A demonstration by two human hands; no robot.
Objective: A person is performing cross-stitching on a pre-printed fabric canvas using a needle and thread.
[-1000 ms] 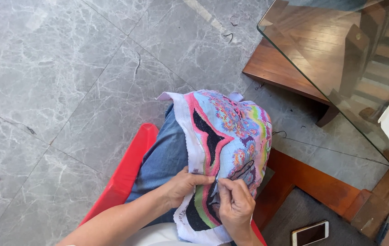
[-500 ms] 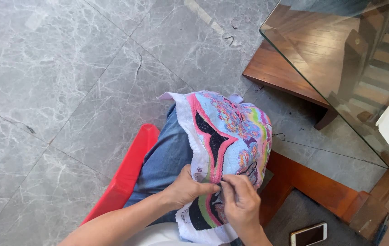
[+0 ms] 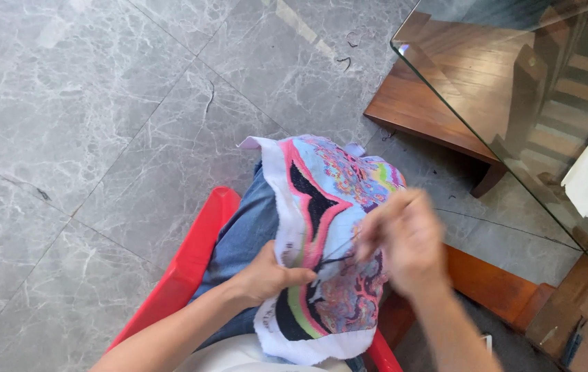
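From the head view, a person is sitting on a red plastic chair (image 3: 191, 265) over a grey marble-tile floor (image 3: 101, 124), with a multicoloured embroidered cloth with a white border (image 3: 321, 234) lying draped over the lap, across a leg in blue jeans (image 3: 242, 238).

A dark thread (image 3: 335, 257) is running taut from the cloth up to the right hand; a hard tug could, I judge, snap it or pucker the weave.

The left hand (image 3: 266, 275) is resting low on the cloth's near edge, fingers curled, pinching the fabric. The right hand (image 3: 404, 238) is raised above the cloth and blurred, fingers closed narrowly as if on the thread; a needle cannot be made out. A glass-topped wooden table (image 3: 459, 117) is standing beside.
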